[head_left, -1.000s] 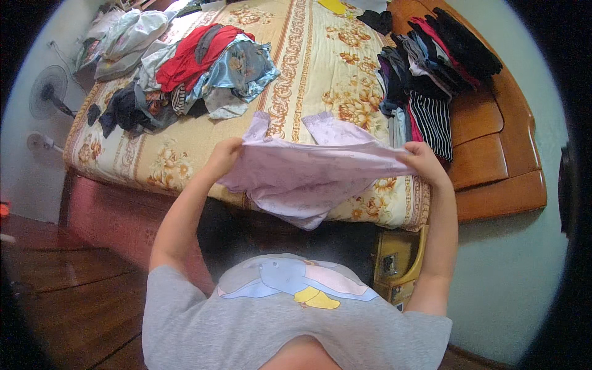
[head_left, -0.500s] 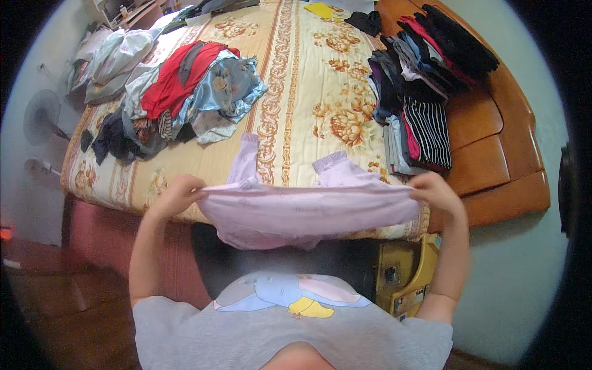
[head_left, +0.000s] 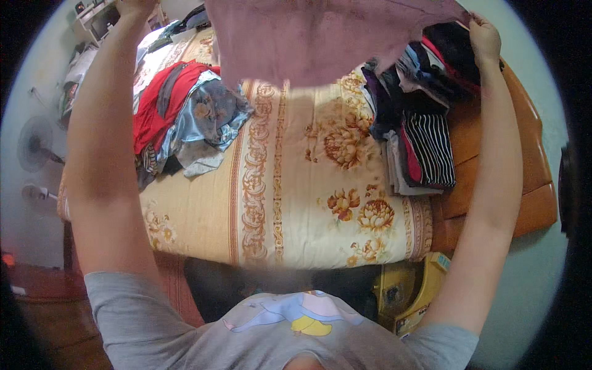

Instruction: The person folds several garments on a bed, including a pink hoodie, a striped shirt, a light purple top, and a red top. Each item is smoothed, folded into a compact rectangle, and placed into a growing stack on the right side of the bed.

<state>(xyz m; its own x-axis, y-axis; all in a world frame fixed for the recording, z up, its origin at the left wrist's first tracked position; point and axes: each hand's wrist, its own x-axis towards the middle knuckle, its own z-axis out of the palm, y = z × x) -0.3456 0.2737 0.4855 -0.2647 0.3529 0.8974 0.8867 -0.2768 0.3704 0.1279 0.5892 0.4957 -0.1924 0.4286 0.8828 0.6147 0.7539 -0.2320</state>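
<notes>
The bed (head_left: pixel 314 237), under its flowered cover, fills most of the view, and a brown headboard (head_left: pixel 535 160) runs along the bed's right side. A pinkish-mauve garment (head_left: pixel 320 43) hangs spread in the air over the bed's far half, its hem blurred and its top cut off by the view. The heap of clothes (head_left: pixel 213 117) lies loose on the bed's left part; the folded stacks (head_left: pixel 428 148) (a black-and-white striped piece lies nearest) line the bed's right edge.

Smallest, the hands. The right hand (head_left: pixel 486 38), above the bed's far right side, pinches the garment's corner. The left hand (head_left: pixel 137 5), above the far left, is cut off, so I cannot tell its grip.

The step in hand seems to be stretching the garment out at arm's length. A next move probably calls for even tension and a hem clear of heap and stacks.
</notes>
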